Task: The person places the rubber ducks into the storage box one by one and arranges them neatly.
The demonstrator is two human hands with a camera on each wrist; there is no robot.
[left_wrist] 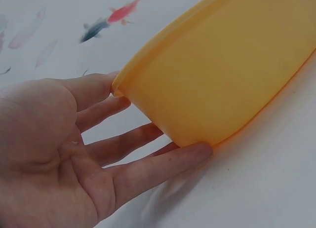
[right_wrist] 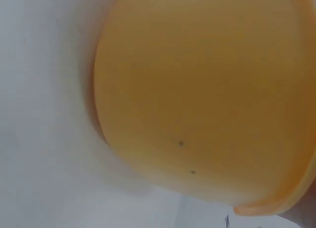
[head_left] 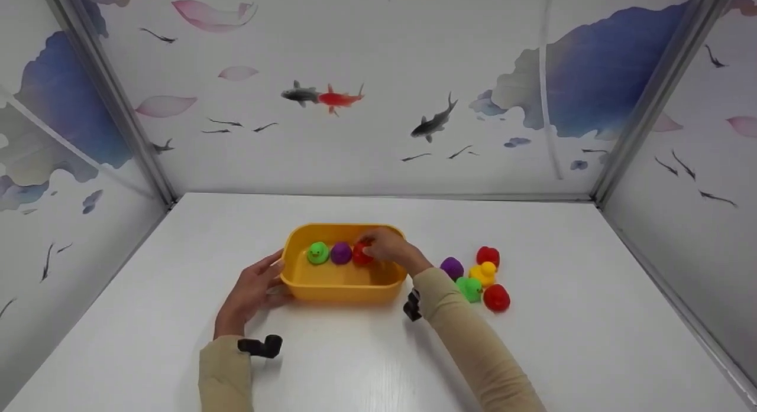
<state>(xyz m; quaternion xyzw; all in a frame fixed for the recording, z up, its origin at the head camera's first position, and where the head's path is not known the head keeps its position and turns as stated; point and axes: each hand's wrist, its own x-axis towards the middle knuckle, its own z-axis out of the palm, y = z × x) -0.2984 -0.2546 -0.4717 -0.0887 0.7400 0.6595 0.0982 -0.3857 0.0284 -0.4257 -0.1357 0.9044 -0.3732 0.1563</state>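
My right hand [head_left: 384, 246] is inside the yellow tub [head_left: 340, 286], pinching a red duck [head_left: 361, 255] beside its purple duck [head_left: 340, 253] and green duck [head_left: 317, 253]. Left hand [head_left: 251, 291], fingers straight, steadies the tub's left wall. Tub's long axis runs left-right, mid-surface [head_left: 591, 341]. Five loose ducks [head_left: 476, 277] lie just right: two red, one purple, yellow, green.
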